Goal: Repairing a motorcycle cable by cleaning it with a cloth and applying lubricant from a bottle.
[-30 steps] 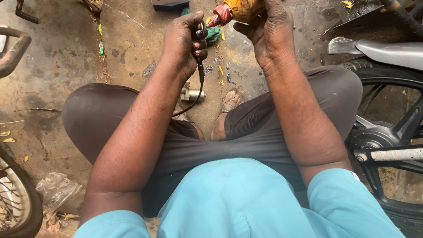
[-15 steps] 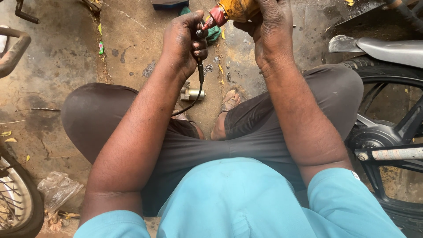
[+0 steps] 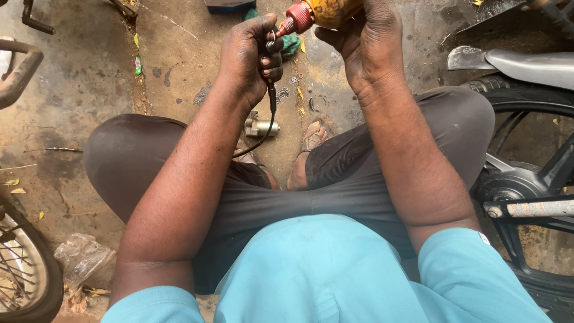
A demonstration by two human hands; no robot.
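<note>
My right hand (image 3: 365,42) holds a yellow squeeze bottle (image 3: 335,9) with a red nozzle (image 3: 296,19), tilted so the nozzle points down and left. My left hand (image 3: 248,57) grips the metal end of a black cable (image 3: 270,101) right at the nozzle tip. The cable hangs down from my fist and curves toward my lap. I sit cross-legged on a stained concrete floor, in dark trousers and a light blue shirt.
A small metal motor part (image 3: 260,127) lies on the floor by my sandalled foot (image 3: 311,137). A motorcycle wheel and frame (image 3: 526,179) stand close on the right. Another wheel (image 3: 24,281) and a crumpled plastic bag (image 3: 81,260) are at the lower left. A green rag (image 3: 290,42) lies ahead.
The bottle has shifted slightly up and right in my right hand. My left hand keeps the cable end at the nozzle.
</note>
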